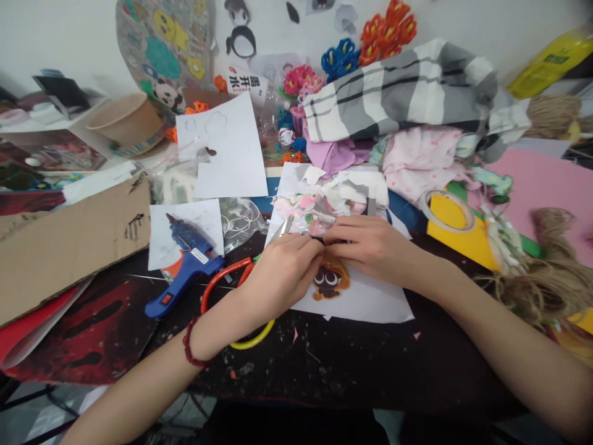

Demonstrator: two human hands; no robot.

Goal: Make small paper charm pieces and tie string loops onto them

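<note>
My left hand (290,269) and my right hand (370,250) meet over a white sheet (370,306), fingers bent and closed together. Between the fingertips a bit of something dark shows; its kind is hidden by the fingers. Just below them on the sheet lies an orange and dark-brown cartoon figure (330,281) with large white eyes, partly covered by my hands. Under my left wrist are scissors (225,272) with red and yellow handles, their blades pointing away past my knuckles.
A blue glue gun (192,259) lies left of the scissors, near a cardboard sheet (78,241). Paper scraps (310,201) are heaped beyond my hands. On the right are a tape roll (447,211), jute twine (546,278) and yellow card (467,238). Checked cloth (398,93) is piled behind.
</note>
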